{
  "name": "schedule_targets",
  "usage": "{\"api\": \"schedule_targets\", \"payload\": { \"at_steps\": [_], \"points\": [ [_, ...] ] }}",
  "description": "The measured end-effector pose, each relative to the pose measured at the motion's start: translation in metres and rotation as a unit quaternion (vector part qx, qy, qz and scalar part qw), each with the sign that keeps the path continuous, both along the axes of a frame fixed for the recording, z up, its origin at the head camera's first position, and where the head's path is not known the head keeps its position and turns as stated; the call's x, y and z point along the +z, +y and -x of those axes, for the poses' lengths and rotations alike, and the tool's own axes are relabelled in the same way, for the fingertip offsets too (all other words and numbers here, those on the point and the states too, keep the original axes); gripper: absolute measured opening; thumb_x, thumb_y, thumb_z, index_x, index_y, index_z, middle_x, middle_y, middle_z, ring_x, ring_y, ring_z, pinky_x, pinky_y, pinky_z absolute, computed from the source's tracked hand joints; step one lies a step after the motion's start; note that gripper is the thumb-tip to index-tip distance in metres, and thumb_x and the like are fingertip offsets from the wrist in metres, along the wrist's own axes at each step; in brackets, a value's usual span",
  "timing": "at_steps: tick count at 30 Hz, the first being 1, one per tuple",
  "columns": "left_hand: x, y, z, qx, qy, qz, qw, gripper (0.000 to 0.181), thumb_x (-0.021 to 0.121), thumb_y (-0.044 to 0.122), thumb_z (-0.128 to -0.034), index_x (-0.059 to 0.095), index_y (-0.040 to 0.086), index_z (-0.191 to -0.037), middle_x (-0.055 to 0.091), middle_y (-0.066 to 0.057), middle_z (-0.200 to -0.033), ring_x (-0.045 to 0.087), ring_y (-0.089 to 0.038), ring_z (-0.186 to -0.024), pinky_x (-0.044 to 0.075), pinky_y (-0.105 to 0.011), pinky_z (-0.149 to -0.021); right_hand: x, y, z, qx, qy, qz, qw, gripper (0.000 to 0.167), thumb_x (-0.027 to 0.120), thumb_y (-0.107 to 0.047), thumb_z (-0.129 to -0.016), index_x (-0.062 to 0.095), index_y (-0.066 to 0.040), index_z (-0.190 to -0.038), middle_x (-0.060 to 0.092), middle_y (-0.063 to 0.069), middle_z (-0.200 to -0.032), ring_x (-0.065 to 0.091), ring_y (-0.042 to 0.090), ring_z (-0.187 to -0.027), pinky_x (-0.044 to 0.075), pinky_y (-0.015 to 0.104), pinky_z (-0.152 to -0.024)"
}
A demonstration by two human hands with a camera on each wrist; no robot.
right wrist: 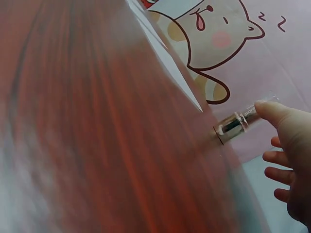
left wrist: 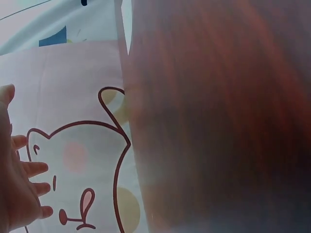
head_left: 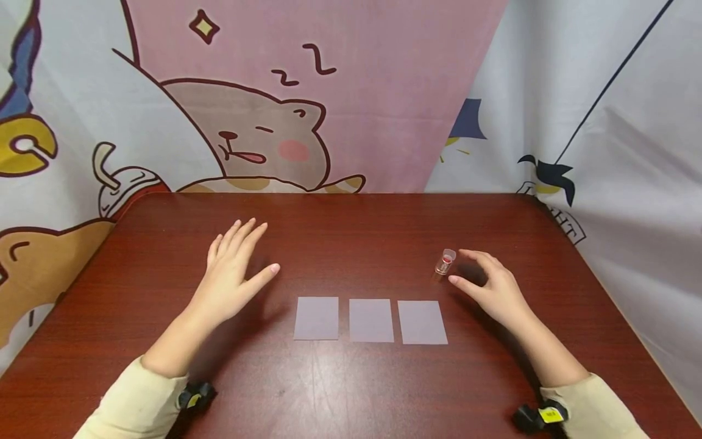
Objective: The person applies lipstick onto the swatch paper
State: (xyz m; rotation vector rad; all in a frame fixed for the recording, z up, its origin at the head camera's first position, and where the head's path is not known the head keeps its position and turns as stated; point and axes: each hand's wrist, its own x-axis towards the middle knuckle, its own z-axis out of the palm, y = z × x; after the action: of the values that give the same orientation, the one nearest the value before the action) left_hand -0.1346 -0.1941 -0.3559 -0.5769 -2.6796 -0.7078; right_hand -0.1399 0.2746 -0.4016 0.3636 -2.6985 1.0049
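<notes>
A small lipstick [head_left: 445, 263] with a clear cap and red inside stands upright on the table, to the right and behind three pale cards. My right hand [head_left: 496, 289] is just right of it, thumb and fingers parted, with a small gap to it in the head view. Seen from the right wrist, the thumb overlaps the top of the lipstick [right wrist: 232, 127]. Over the left part of the table, my left hand [head_left: 227, 280] is spread with straight fingers and holds nothing. Fingers of that left hand [left wrist: 19, 179] show at the left wrist view's edge.
In a row lie the left card [head_left: 317, 318], the middle card [head_left: 371, 320] and the right card [head_left: 422, 322], with narrow gaps between them. The reddish-brown table [head_left: 351, 244] ends at a cartoon-printed curtain [head_left: 384, 91] behind and at the sides.
</notes>
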Motion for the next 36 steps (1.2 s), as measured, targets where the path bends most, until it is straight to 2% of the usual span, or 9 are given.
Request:
{"api": "schedule_targets", "payload": {
  "at_steps": [7,12,16,23,28,32,36],
  "points": [
    [-0.003,0.012,-0.001,-0.028,0.004,-0.042,0.9987,0.072,0.062,0.041,-0.0903,0.032,0.013,-0.149,0.032,-0.014,-0.151,0.017,-0.032,-0.141,0.007,-0.057,-0.109,-0.010,-0.005,0.002,0.003,-0.014,0.031,0.9994,0.052,0.078,-0.023,-0.082,0.057,-0.004,-0.126,0.061,0.016,-0.117,0.053,0.035,-0.112,0.040,0.054,-0.089],
    [-0.002,0.021,-0.001,-0.045,-0.002,-0.083,0.9956,0.072,0.064,0.038,-0.0901,0.033,0.010,-0.148,0.034,-0.012,-0.150,0.019,-0.030,-0.141,0.009,-0.056,-0.110,-0.014,-0.008,0.004,0.000,-0.021,0.032,0.9993,0.049,0.078,-0.020,-0.081,0.060,-0.001,-0.122,0.063,0.016,-0.112,0.056,0.032,-0.106,0.042,0.048,-0.086],
    [-0.002,0.030,-0.002,-0.062,-0.014,-0.119,0.9909,0.071,0.065,0.035,-0.0901,0.033,0.010,-0.148,0.034,-0.009,-0.150,0.020,-0.028,-0.141,0.011,-0.055,-0.110,-0.017,-0.012,0.005,-0.006,-0.028,0.034,0.9990,0.043,0.078,-0.019,-0.081,0.062,-0.001,-0.116,0.063,0.015,-0.109,0.056,0.030,-0.103,0.043,0.045,-0.084],
    [-0.002,0.044,-0.003,-0.085,-0.049,-0.170,0.9806,0.069,0.065,0.031,-0.0905,0.032,0.015,-0.149,0.033,-0.006,-0.151,0.022,-0.025,-0.140,0.018,-0.056,-0.109,-0.021,-0.018,0.007,-0.017,-0.022,0.032,0.9991,0.039,0.080,-0.015,-0.079,0.063,0.002,-0.110,0.063,0.019,-0.105,0.056,0.033,-0.100,0.044,0.048,-0.082],
    [-0.004,0.052,-0.003,-0.099,-0.064,-0.198,0.9731,0.067,0.064,0.028,-0.0915,0.032,0.017,-0.149,0.035,-0.003,-0.149,0.026,-0.019,-0.138,0.024,-0.052,-0.108,-0.022,-0.022,0.009,-0.023,-0.021,0.036,0.9989,0.038,0.080,-0.012,-0.077,0.064,0.002,-0.109,0.063,0.018,-0.101,0.055,0.033,-0.100,0.043,0.048,-0.082],
    [-0.005,0.057,-0.002,-0.113,-0.071,-0.216,0.9672,0.065,0.064,0.027,-0.0922,0.033,0.016,-0.149,0.038,-0.002,-0.148,0.028,-0.019,-0.137,0.025,-0.052,-0.107,-0.023,-0.024,0.010,-0.028,-0.010,0.035,0.9989,0.034,0.081,-0.011,-0.077,0.066,0.001,-0.105,0.064,0.018,-0.096,0.056,0.033,-0.095,0.043,0.048,-0.079],
    [-0.006,0.063,-0.001,-0.121,-0.077,-0.221,0.9646,0.064,0.064,0.026,-0.0927,0.034,0.018,-0.148,0.040,-0.002,-0.147,0.030,-0.017,-0.136,0.026,-0.051,-0.107,-0.024,-0.026,0.013,-0.034,-0.001,0.035,0.9988,0.029,0.081,-0.012,-0.077,0.068,0.000,-0.100,0.064,0.017,-0.092,0.057,0.032,-0.092,0.043,0.047,-0.076]
  ]
}}
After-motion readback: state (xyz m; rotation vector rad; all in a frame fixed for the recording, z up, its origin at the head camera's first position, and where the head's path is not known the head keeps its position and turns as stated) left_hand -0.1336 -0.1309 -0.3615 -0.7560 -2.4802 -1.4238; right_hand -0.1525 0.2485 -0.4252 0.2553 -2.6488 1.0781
